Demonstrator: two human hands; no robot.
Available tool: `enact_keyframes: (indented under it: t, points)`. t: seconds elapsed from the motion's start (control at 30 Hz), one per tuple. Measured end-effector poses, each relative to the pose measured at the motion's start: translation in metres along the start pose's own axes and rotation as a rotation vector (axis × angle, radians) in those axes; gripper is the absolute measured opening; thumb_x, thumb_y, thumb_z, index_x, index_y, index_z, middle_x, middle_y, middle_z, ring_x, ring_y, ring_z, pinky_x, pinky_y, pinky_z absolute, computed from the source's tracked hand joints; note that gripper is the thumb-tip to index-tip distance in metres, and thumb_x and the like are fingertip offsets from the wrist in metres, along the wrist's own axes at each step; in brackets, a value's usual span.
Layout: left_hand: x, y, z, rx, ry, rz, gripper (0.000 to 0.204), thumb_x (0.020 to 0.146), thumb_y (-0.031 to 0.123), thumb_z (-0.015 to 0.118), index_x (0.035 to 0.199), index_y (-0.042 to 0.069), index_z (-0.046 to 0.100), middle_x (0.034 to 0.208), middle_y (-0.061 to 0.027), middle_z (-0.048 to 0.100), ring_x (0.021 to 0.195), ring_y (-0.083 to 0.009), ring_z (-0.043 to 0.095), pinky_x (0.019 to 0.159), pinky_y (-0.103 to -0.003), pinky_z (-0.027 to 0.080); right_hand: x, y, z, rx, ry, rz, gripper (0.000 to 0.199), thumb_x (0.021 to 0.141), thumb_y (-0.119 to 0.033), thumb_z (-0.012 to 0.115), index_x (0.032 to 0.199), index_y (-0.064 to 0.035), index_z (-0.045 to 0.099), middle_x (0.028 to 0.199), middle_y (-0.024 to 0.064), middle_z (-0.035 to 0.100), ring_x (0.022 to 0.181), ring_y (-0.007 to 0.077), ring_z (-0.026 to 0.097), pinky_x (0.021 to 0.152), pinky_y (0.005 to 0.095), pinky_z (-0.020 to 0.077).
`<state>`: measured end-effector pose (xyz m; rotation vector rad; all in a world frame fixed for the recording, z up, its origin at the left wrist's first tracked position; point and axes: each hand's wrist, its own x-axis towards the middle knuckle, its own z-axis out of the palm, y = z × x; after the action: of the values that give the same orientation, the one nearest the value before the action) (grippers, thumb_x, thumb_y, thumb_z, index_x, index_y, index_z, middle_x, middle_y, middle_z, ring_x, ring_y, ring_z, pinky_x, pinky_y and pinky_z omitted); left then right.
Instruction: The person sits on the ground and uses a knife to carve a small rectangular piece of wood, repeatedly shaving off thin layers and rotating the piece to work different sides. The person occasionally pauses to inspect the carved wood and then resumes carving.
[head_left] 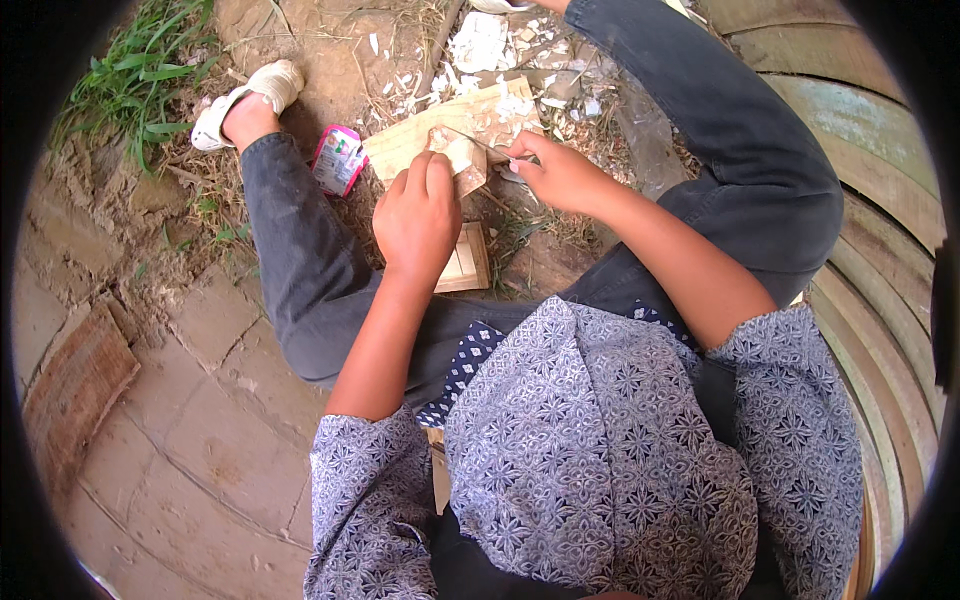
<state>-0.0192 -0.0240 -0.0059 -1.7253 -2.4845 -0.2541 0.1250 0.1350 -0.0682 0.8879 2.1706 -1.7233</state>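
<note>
My left hand (418, 215) is closed on a small pale wooden block (463, 158), its fingers curled over the near left side. In my right hand (560, 172) is a thin knife (478, 143), pinched between thumb and fingers. Its narrow blade points left and lies across the top of the block; whether the edge is cutting in cannot be made out. Beneath the block, a flat light wooden board (395, 147) rests on the ground. The knife's handle is mostly hidden by my right fingers.
A pink-edged packet (340, 160) lies left of the board. White shavings (480, 42) litter the ground beyond it. Between my legs sits a small wooden piece with a raised rim (466, 262). Slatted planks (870, 150) curve along the right; grass (135, 75) grows at far left.
</note>
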Motion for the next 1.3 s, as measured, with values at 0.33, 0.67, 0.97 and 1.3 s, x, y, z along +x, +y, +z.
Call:
enact_keyframes:
  t: [0.33,0.67,0.97,1.3]
  points:
    - [-0.001,0.005,-0.011,-0.014,-0.107,-0.044,0.034,0.079,0.017,0.072,0.110,0.008,0.058,0.106,-0.0088,0.068,0.086,-0.0288,0.069,0.068,-0.040,0.056,0.024,0.019,0.014,0.050,0.092,0.018,0.029,0.101,-0.025,0.058,0.125,-0.0081,0.059,0.112,0.0161,0.070,0.106,0.0273,0.067,0.092,0.0394,0.0502]
    - [0.008,0.005,-0.010,-0.054,-0.070,-0.004,0.047,0.085,0.039,0.076,0.114,0.006,0.059,0.109,-0.0096,0.069,0.086,-0.0300,0.070,0.070,-0.039,0.056,0.016,0.004,0.007,-0.078,0.023,0.046,0.029,0.101,-0.029,0.057,0.124,-0.0108,0.057,0.109,0.0218,0.070,0.104,0.0382,0.068,0.089,0.0462,0.0509]
    - [-0.002,0.003,-0.004,-0.032,-0.059,-0.013,0.050,0.084,0.044,0.075,0.114,0.007,0.060,0.114,-0.0087,0.069,0.090,-0.0274,0.070,0.073,-0.038,0.057,0.019,0.000,0.004,0.049,0.049,0.140,0.028,0.101,-0.032,0.057,0.122,-0.0128,0.061,0.108,0.0193,0.071,0.103,0.0351,0.068,0.088,0.0457,0.0514]
    - [0.004,0.007,-0.006,-0.045,-0.045,-0.016,0.047,0.083,0.038,0.078,0.113,0.007,0.060,0.108,-0.0091,0.070,0.086,-0.0292,0.070,0.069,-0.038,0.056,0.009,0.015,0.012,-0.092,0.040,-0.018,0.028,0.102,-0.028,0.054,0.125,-0.0112,0.052,0.100,0.0230,0.070,0.096,0.0415,0.068,0.084,0.0503,0.0508]
